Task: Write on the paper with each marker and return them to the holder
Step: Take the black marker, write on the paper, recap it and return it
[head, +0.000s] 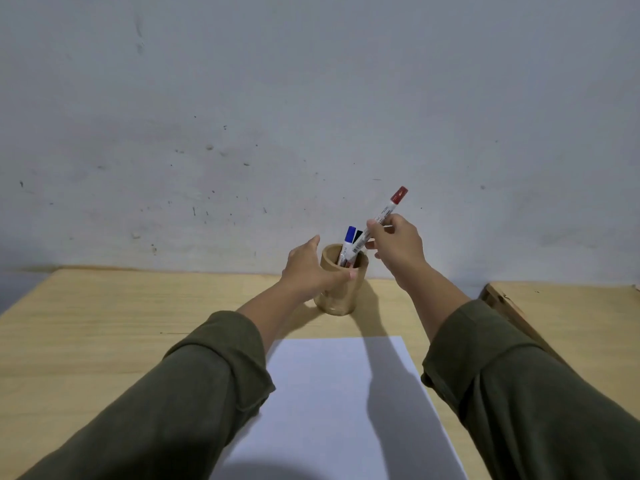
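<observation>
A round wooden holder (341,292) stands on the table beyond a blank white sheet of paper (339,403). My left hand (311,268) grips the holder's left side, thumb across its front. My right hand (398,247) pinches the barrel of a red-capped marker (384,216), which tilts up to the right with its lower end inside the holder's mouth. A blue-capped marker (349,237) and a black-capped one (358,235) stand in the holder.
The light wooden table (138,323) runs back to a scuffed grey wall (311,116). A second wooden surface (571,317) adjoins at the right, its dark edge angled toward my right sleeve. Both sleeves are dark green.
</observation>
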`<state>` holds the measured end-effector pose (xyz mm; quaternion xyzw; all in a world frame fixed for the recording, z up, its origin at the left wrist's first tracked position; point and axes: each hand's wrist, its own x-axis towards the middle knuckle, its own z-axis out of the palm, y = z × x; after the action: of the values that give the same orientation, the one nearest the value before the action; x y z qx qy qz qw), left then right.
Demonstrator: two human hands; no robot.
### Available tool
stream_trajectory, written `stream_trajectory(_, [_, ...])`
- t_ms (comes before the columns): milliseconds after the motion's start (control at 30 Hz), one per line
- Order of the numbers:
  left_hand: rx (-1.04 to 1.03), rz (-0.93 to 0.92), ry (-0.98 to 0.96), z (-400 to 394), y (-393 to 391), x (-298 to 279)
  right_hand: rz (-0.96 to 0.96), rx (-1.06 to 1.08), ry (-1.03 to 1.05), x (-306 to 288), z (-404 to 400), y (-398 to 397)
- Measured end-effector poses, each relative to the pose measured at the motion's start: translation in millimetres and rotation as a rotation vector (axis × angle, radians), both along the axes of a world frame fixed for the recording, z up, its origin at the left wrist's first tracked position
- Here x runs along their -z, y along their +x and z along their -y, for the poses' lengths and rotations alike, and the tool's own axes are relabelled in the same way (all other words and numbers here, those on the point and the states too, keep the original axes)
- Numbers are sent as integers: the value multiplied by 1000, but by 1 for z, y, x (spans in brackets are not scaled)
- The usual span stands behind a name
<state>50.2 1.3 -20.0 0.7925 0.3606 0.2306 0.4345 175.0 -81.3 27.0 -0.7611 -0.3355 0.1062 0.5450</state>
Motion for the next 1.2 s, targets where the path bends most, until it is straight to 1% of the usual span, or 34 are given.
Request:
stream_trajectory(67, [3,-7,2,-1,4,3,27,12,-66,8,-4,2])
stream_trajectory(233, [2,16,39,-3,10,7,71,-22,-109,19,-7,5])
stream_trajectory(733, [-17,42,49,-2,10,11,-14,64,-118,35,-19,5])
stream_trajectory(933, [-24,40,43,-1,10,11,-58,3,-125,31,-20,7])
stream_trajectory(1067, [-24,36,23,-1,10,11,-29,-13,-158,28,-26,9])
stream_trajectory(1200, [-15,32,7,-1,10,10,-49,-17,-174,28,-33,9])
